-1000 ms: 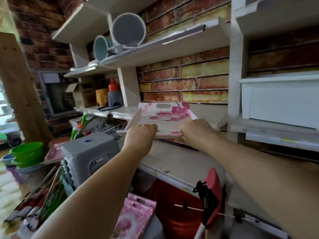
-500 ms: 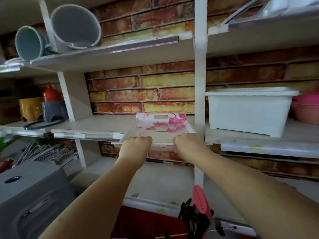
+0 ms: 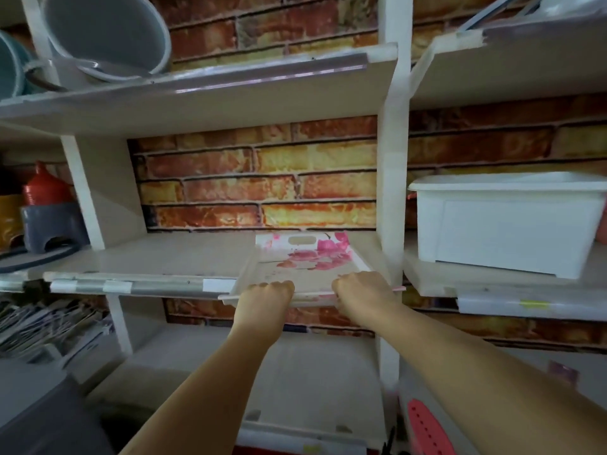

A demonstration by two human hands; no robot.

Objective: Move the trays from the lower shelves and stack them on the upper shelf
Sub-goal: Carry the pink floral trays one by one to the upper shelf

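Note:
A white tray [image 3: 305, 261] printed with pink flowers, with a handle slot at its far end, lies on the middle shelf [image 3: 164, 261] against the right upright. Its near edge overhangs the shelf front. My left hand [image 3: 267, 293] grips the tray's near edge on the left side. My right hand [image 3: 359, 289] grips the same edge on the right side. Both sets of fingers curl over the rim. The shelf below [image 3: 295, 372] shows a bare board.
A white plastic bin [image 3: 505, 221] fills the shelf to the right. Grey buckets [image 3: 105, 31] lie on the top shelf at left. A red cone and grey holder [image 3: 49, 211] stand at far left. A white upright post [image 3: 391, 192] borders the tray's right side.
The tray has moved up and forward onto the middle shelf, sliding deeper toward the brick wall. Both hands kept hold of its near edge, and my view has come closer.

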